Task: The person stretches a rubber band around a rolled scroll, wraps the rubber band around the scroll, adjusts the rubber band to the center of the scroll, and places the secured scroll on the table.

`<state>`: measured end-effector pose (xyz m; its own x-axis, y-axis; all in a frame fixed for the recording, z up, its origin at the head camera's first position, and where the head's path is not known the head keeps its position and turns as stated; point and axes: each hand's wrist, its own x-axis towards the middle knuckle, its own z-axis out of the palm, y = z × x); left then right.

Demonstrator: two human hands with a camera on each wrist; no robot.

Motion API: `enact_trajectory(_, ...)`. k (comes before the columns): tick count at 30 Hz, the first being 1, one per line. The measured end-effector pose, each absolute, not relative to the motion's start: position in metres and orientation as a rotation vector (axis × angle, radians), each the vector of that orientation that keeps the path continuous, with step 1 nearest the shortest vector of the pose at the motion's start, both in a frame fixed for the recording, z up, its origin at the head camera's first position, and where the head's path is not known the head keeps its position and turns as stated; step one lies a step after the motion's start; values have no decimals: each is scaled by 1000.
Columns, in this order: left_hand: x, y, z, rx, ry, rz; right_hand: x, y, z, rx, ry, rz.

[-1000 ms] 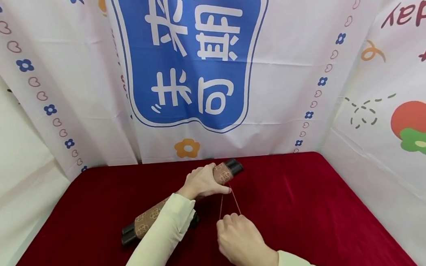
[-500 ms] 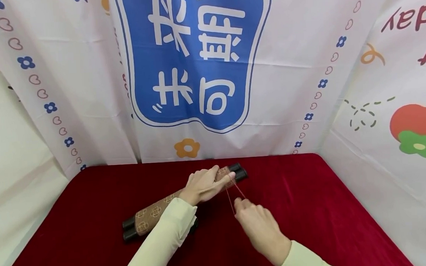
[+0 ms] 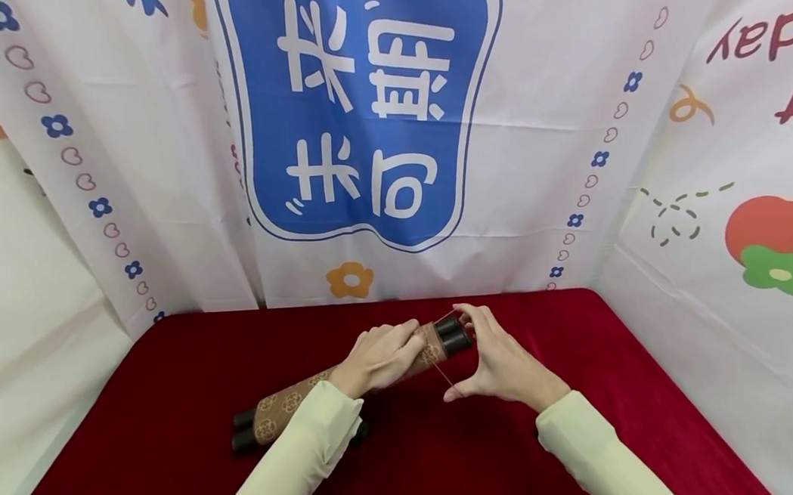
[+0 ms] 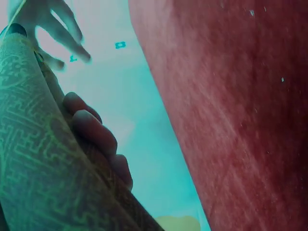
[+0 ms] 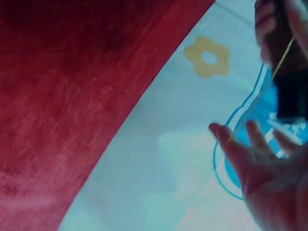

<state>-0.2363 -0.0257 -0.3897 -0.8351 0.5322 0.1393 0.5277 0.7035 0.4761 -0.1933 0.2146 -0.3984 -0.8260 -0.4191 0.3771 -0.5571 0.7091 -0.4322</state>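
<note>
Fingers (image 4: 96, 131) of the left hand (image 3: 376, 361) grip the scroll; those of the right hand (image 3: 513, 365) are spread wide. The red-covered desk (image 3: 623, 385) extends below. The brown, patterned scroll (image 3: 293, 400), black-ended, slants across it. A thin cord (image 3: 448, 379) runs from the scroll to the right thumb and a fingertip.

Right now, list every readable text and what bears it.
"未来可期", sideways: blue sign.
"day", upside down: right curtain.
"t", upside down: same curtain, rest cut off.
Small red marks: too small to read.
Brown roll: none readable.
</note>
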Motion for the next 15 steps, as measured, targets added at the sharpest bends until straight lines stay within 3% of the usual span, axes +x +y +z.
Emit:
enact_trajectory(5, -231, -25, -393, 908, 2835, 885, -210, 222, -402, 963, -2667, 1156)
enact_trajectory(15, -232, -26, -404, 914, 2820, 857, -218, 223, -409, 1002, -2638, 1601)
